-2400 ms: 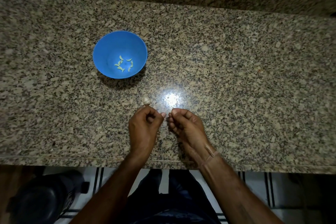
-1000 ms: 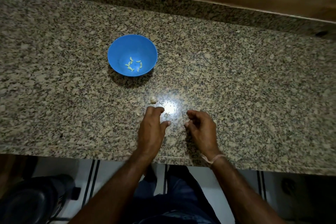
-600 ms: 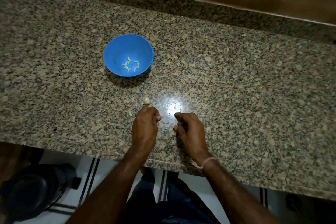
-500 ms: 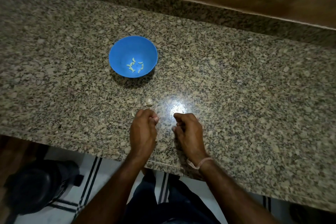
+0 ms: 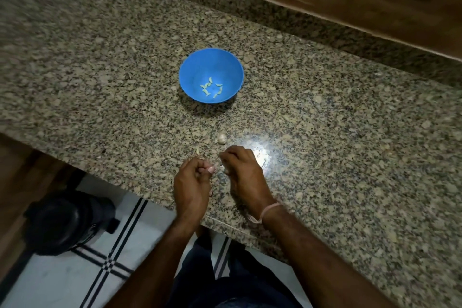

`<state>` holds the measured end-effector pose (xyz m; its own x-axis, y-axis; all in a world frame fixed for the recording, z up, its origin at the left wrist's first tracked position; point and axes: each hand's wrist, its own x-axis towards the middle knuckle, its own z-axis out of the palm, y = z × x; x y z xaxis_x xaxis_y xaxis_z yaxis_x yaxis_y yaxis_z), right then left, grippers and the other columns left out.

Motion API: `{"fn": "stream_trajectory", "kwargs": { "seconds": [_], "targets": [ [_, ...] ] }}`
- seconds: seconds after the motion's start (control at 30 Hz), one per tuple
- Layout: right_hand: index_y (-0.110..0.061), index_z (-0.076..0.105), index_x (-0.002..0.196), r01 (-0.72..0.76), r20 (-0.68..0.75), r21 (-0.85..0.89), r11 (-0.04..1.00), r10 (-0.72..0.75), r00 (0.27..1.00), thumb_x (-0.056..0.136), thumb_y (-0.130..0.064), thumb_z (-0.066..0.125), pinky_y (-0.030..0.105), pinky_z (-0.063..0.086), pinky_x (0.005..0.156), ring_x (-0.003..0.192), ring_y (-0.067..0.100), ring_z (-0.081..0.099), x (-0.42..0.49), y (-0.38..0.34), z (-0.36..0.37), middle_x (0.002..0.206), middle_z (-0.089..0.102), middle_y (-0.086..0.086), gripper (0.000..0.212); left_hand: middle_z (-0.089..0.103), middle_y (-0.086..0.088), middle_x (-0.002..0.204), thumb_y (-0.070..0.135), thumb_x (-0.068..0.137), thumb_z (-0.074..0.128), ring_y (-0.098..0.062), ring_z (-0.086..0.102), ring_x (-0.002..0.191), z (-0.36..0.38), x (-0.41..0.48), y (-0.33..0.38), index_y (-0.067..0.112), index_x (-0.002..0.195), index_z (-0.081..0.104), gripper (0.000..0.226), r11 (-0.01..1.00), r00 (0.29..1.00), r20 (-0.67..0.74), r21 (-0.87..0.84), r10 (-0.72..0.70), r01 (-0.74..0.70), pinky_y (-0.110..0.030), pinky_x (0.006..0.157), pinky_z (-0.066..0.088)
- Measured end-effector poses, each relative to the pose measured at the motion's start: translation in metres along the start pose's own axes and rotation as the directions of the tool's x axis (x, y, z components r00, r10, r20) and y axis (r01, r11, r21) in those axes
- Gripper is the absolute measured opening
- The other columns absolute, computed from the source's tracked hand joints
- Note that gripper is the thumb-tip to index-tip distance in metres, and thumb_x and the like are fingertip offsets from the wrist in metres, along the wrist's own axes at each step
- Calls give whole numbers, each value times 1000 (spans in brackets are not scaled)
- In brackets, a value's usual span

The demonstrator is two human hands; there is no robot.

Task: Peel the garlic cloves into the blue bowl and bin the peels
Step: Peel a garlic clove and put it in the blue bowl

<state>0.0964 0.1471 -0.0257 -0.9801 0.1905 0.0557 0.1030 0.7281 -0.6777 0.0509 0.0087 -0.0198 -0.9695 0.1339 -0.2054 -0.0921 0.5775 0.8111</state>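
Fingers: those of the left hand [image 5: 191, 182] and of the right hand [image 5: 246, 172] are curled, tips [image 5: 201, 163] drawn into a pinch. A pale fleck shows between the two sets of tips; whether it is clove or skin, and which hand has it, I cannot tell.
Hands: side by side, nearly touching, over the near edge of the granite counter [image 5: 350, 157].
Blue bowl [image 5: 200, 62]: 12 o'clock from the hands, well apart, upright.
Done: a few peeled cloves [image 5: 212, 87] lie in the bowl's bottom.
Left: a garlic piece [image 5: 221, 138], seemingly unpeeled, sits at 12 o'clock just beyond the hands. Peel scraps [image 5: 198, 150] lie loose at 11 o'clock.
Bin: the black tub [image 5: 62, 222] on the floor at 8 o'clock is probably the bin, its inside too dark to read.
Progress: likely the late stage, with binning not yet done.
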Motion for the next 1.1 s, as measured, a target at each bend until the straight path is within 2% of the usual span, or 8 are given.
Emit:
{"fn": "stream_trajectory", "kwargs": {
  "seconds": [0.27, 0.37, 0.43, 0.57, 0.67, 0.83, 0.93, 1.1],
  "targets": [
    [-10, 67, 119, -173, -83, 185, 967, 191, 978, 103, -7, 60, 22, 53, 81, 95, 10, 57, -16, 7, -4, 106, 54, -3, 18, 68, 8, 88, 15, 95, 71, -9, 64, 82, -5, -4, -8, 25, 88, 64, 14, 998, 998, -34, -22, -53, 53, -23, 64, 46],
    [-6, 67, 126, -142, -17, 114, 983, 144, 989, 95, 3, 63, 30, 52, 86, 100, 21, 59, -8, 0, 10, 115, 58, 6, 32, 69, 7, 88, 14, 95, 71, -12, 66, 81, -4, -4, -9, 23, 89, 66, 12, 998, 998, -37, -20, -58, 57, -28, 66, 51],
    [-3, 68, 122, -159, 3, 149, 976, 160, 987, 95, 4, 62, 29, 51, 87, 102, 25, 59, -2, -1, 14, 116, 59, 11, 28, 69, 8, 87, 14, 94, 72, -11, 65, 80, -5, -5, -6, 24, 87, 66, 13, 998, 997, -44, -18, -66, 65, -27, 66, 50],
    [-15, 66, 115, -102, -13, 243, 965, 109, 994, 104, -10, 58, 35, 59, 88, 103, 22, 58, -6, -3, 8, 111, 53, -3, 15, 69, 9, 87, 17, 94, 72, -10, 66, 82, -10, -4, -7, 27, 88, 66, 14, 996, 995, -52, -31, -83, 81, -31, 69, 55],
    [-12, 72, 113, -89, -2, 134, 987, 91, 996, 94, 0, 67, 45, 56, 87, 105, 27, 58, -1, -1, 15, 112, 60, 4, 23, 69, 9, 85, 16, 94, 72, -10, 66, 80, -11, -2, -8, 23, 89, 67, 11, 996, 995, -56, -27, -83, 81, -31, 69, 54],
    [-15, 72, 91, -21, -28, -61, 998, 19, 999, 90, -7, 73, 31, 42, 68, 89, 15, 52, 10, -10, 15, 92, 63, -4, 7, 70, 10, 83, 19, 94, 73, -11, 68, 80, -12, 1, -6, 27, 87, 66, 13, 994, 993, -57, -4, -105, 105, -39, 75, 59],
    [-19, 64, 88, -5, -26, -222, 975, -1, 1000, 89, -12, 73, 29, 30, 66, 84, 15, 48, 14, -11, 16, 88, 61, -4, 11, 70, 11, 82, 18, 93, 74, -12, 67, 80, -14, 0, -5, 28, 84, 66, 15, 995, 993, -64, -6, -100, 100, -41, 76, 60],
    [-15, 60, 91, 72, -9, -368, 927, -81, 997, 80, -2, 77, 28, 30, 65, 78, 22, 53, 9, -9, 18, 87, 62, 5, 25, 70, 10, 82, 17, 92, 75, -10, 67, 79, -21, -6, -9, 28, 82, 65, 18, 994, 993, -82, -61, -90, 85, -35, 75, 58]
  ]
}}
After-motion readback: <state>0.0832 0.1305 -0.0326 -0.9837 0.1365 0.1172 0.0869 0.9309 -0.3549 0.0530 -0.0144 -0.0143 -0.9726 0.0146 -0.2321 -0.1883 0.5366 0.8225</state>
